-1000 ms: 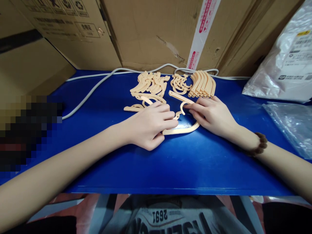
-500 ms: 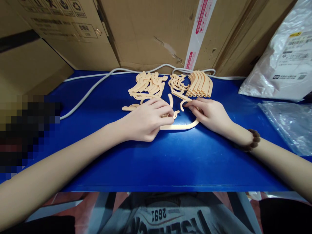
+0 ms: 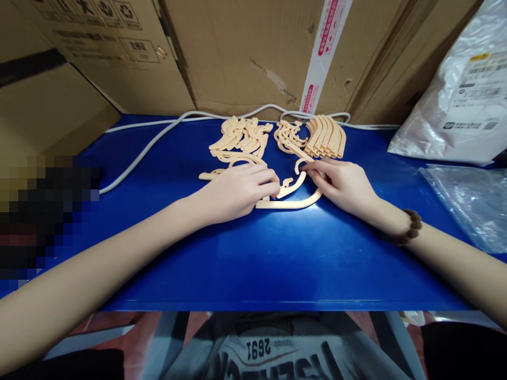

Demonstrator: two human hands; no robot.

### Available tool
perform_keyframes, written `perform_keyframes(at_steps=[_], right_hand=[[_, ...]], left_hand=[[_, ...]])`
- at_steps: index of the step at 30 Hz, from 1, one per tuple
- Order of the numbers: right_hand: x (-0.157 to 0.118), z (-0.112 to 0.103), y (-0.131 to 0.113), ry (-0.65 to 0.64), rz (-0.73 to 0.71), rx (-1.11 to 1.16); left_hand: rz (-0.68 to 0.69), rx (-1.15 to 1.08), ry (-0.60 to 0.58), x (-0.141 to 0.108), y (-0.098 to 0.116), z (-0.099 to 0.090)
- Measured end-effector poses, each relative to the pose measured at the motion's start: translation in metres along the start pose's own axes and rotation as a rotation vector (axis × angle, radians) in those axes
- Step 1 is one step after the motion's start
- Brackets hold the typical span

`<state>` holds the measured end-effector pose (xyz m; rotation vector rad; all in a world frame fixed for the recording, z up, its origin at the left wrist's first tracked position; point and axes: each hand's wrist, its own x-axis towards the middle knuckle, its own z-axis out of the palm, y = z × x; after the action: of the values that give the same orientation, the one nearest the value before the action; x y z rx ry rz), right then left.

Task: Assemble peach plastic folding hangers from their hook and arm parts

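Pale yellow plastic pieces that look like clothes hanger parts lie between my hands. My left hand (image 3: pixel 243 191) is closed, its fingertips at the near end of a short curved hanger arm (image 3: pixel 295 186). A small part (image 3: pixel 288 182) shows beside those fingers. My right hand (image 3: pixel 343 182) pinches a hanger piece beside a hook (image 3: pixel 300 165), with a straight bar (image 3: pixel 298 151) reaching up and left from the fingers. A longer curved hanger arm (image 3: pixel 293 204) runs below both hands, its right end partly hidden by my right fingers.
Behind my hands on the blue table (image 3: pixel 277 264) lie a heap of hanger arms (image 3: pixel 241 134), a pile of hooks (image 3: pixel 288 134) and a row of stacked arms (image 3: pixel 325 137). A white cable (image 3: pixel 146 150) and cardboard boxes (image 3: pixel 245 58) stand behind. Plastic bags (image 3: pixel 447 105) are at right.
The short curved arm has swung from pointing upward to pointing right, towards my right hand. My left hand has shifted slightly up and left. The bar at my right hand is angled more steeply.
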<state>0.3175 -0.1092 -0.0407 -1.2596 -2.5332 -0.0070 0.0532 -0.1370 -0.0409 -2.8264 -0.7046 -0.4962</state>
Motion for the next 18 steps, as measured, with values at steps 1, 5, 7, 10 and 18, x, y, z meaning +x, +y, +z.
perform_keyframes(at_steps=[1,5,7,10,18], right_hand=[[-0.0001,0.0001,-0.0001,0.0,0.002,-0.003],[-0.0002,0.0002,0.0001,0.0,0.001,-0.003],[-0.0001,0.0002,0.0001,-0.002,0.0,0.0],[-0.0001,0.0001,0.0003,0.001,-0.005,0.005],[-0.0011,0.0005,0.0012,0.008,-0.018,0.015]], left_hand=[[0.005,0.0,0.006,0.0003,-0.0001,0.0002],[0.015,-0.01,0.018,0.002,0.001,-0.0006],[0.015,-0.029,0.016,0.0024,0.0022,-0.0018],[0.013,-0.073,-0.006,0.0024,0.0045,-0.0038],[0.008,-0.093,0.009,0.0031,0.0065,-0.0046]])
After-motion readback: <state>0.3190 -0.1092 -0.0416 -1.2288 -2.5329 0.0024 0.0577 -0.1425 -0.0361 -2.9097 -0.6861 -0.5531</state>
